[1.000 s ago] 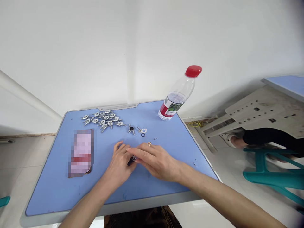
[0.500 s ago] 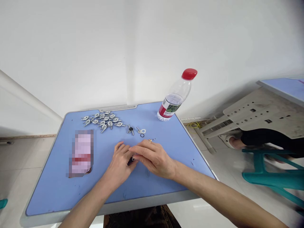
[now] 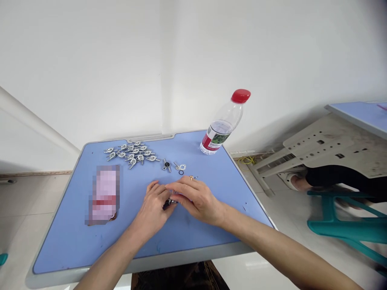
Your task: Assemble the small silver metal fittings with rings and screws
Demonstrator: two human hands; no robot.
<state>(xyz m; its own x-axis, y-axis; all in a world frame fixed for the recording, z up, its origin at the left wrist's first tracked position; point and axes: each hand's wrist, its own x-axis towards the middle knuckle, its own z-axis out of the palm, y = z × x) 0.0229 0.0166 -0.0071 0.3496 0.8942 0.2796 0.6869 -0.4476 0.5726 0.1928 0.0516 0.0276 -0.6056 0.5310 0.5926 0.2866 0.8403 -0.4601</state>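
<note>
My left hand is closed around a small dark and silver metal part, mostly hidden by the fingers. Thumb and forefinger of my right hand pinch together at the same part; whatever lies between them is too small to make out. Just beyond my hands lie a metal fitting with a black round centre, a flat metal plate with a hole and a black ring. A pile of similar silver metal fittings is spread at the back left of the blue table.
A water bottle with a red cap stands at the back right. A blurred-out pinkish object lies on the left. Right of the table are a teal stool, another desk and a person's foot.
My right hand's fingers have shifted slightly, and a little more of the metal part shows between my hands. My left hand has stayed nearly still.
</note>
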